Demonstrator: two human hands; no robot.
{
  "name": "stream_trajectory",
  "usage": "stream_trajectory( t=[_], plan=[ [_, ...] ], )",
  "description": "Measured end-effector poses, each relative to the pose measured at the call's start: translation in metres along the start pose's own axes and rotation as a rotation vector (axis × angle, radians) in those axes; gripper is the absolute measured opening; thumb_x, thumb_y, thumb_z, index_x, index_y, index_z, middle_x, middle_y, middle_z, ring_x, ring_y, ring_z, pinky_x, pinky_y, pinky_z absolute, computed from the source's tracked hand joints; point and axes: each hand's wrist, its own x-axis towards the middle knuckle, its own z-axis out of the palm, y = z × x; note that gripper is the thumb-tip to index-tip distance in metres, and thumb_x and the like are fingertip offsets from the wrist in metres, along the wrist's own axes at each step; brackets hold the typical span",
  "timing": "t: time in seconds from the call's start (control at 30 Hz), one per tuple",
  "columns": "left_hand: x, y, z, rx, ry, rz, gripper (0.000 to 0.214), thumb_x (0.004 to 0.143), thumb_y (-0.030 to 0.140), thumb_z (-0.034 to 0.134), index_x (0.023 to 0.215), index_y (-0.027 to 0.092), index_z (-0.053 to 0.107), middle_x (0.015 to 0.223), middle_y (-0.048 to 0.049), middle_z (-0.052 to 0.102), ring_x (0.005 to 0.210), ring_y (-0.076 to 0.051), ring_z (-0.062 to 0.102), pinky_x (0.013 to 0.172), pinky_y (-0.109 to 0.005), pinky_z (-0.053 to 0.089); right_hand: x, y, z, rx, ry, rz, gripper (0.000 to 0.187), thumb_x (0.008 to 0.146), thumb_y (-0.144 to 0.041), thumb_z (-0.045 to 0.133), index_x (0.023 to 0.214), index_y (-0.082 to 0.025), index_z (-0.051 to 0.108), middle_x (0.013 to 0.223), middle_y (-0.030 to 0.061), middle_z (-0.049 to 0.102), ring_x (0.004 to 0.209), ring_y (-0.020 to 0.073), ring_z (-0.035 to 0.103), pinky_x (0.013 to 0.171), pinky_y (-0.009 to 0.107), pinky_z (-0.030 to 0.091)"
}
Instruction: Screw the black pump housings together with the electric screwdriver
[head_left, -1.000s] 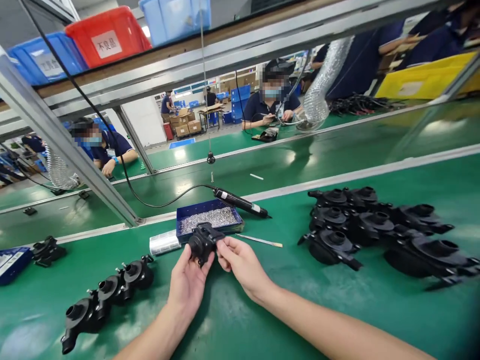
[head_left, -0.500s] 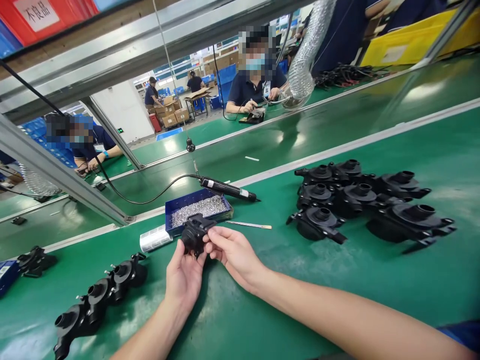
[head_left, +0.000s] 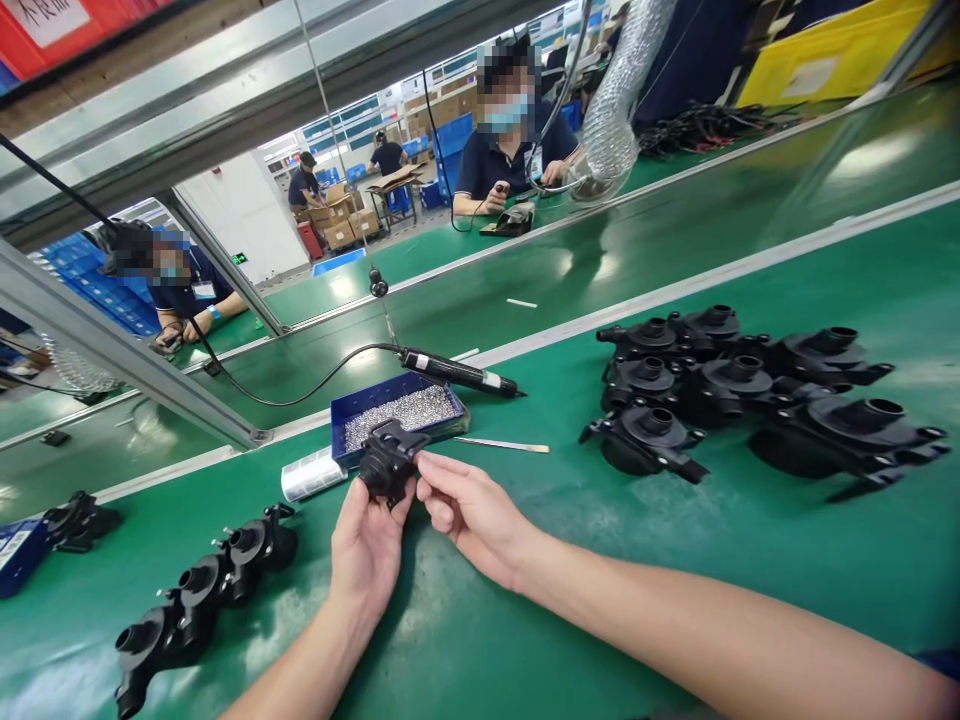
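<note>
My left hand (head_left: 369,550) is closed around the lower part of a black plastic pump-like housing (head_left: 388,462), holding it up over the bench. At the housing's right edge, my right hand (head_left: 469,510) is in a pinch, thumb and forefinger tips touching it; anything small between them is hidden. Just behind the housing sits a blue tray (head_left: 397,392) full of small shiny metal screws (head_left: 409,415). A black electric screwdriver (head_left: 457,371) lies across the tray's back corner, its cable running left. Tweezers (head_left: 502,445) rest to the right of the tray.
Several similar housings (head_left: 660,425) stand at the right; others (head_left: 199,590), with screws poking up, line the left. A white roll (head_left: 311,475) lies by the tray. A metal post (head_left: 135,340) slants down at left. Co-workers (head_left: 510,150) sit across the line.
My right fingers have shifted slightly, with the pinch now at the upper right edge of the housing. The view has shifted a little; the left hand keeps its hold.
</note>
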Motion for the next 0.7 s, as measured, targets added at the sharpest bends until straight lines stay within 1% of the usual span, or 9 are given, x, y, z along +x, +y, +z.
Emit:
stream_trajectory(
  t=[0.1,0.17,0.27,0.37,0.43,0.57,0.7],
  plan=[
    [0.0006,0.0011,-0.0005,-0.027,-0.005,-0.004,0.026,0.093,0.036,0.074,0.108,0.015,0.077,0.113,-0.0115,0.078,0.1,-0.024,0.075,0.094,-0.039,0.063,-0.0018,0.0031,0.0001,0.046,-0.009,0.043,0.047,0.06,-0.041,0.098,0.094,-0.017,0.077,0.062,-0.0036,0.064,0.045,0.0034,0.044,0.044,0.017,0.029],
    [-0.0005,0.0026,0.0008,-0.053,-0.021,-0.032,0.025,0.093,0.036,0.073,0.106,0.014,0.077,0.109,-0.011,0.079,0.093,-0.023,0.076,0.089,-0.036,0.065,-0.0013,0.0056,-0.0003,0.03,-0.011,0.032,0.048,0.06,-0.041,0.098,0.097,-0.017,0.078,0.061,-0.0028,0.065,0.045,0.0039,0.044,0.043,0.018,0.029],
    [-0.003,0.005,0.0032,-0.087,-0.007,-0.104,0.024,0.097,0.033,0.068,0.104,0.012,0.076,0.104,-0.0116,0.079,0.085,-0.023,0.077,0.081,-0.033,0.066,0.0006,0.0086,-0.0008,-0.08,0.004,-0.084,0.044,0.063,-0.044,0.095,0.092,-0.014,0.08,0.06,-0.0002,0.067,0.044,0.0048,0.046,0.044,0.019,0.03],
    [-0.0046,0.0058,0.0044,-0.128,0.049,-0.153,0.028,0.102,0.031,0.058,0.108,0.009,0.074,0.104,-0.0138,0.078,0.085,-0.022,0.076,0.079,-0.032,0.066,0.0018,0.0099,-0.0001,-0.22,0.038,-0.239,0.038,0.068,-0.044,0.092,0.09,-0.014,0.083,0.06,0.002,0.07,0.042,0.006,0.047,0.043,0.021,0.033],
    [-0.0049,0.0053,0.0042,-0.163,0.064,-0.176,0.029,0.103,0.032,0.056,0.112,0.009,0.072,0.102,-0.0138,0.077,0.082,-0.021,0.075,0.079,-0.031,0.066,0.0019,0.01,0.0012,-0.281,0.062,-0.318,0.032,0.069,-0.041,0.091,0.087,-0.015,0.083,0.059,0.002,0.071,0.039,0.0065,0.047,0.041,0.022,0.034],
    [-0.0053,0.0037,0.0026,-0.208,0.03,-0.223,0.03,0.097,0.034,0.066,0.112,0.008,0.071,0.097,-0.0132,0.076,0.076,-0.019,0.072,0.077,-0.031,0.065,0.0002,0.01,0.0039,-0.334,0.082,-0.389,0.024,0.071,-0.037,0.089,0.081,-0.017,0.083,0.059,0.0026,0.072,0.036,0.0075,0.047,0.037,0.022,0.034],
    [-0.0055,0.0039,0.0003,-0.199,-0.004,-0.241,0.032,0.091,0.035,0.074,0.11,0.01,0.072,0.101,-0.0127,0.076,0.078,-0.019,0.072,0.079,-0.032,0.065,-0.003,0.0089,0.0039,-0.409,0.089,-0.459,0.018,0.075,-0.035,0.086,0.081,-0.018,0.083,0.06,0.0028,0.073,0.037,0.0082,0.049,0.038,0.023,0.038]
  ],
)
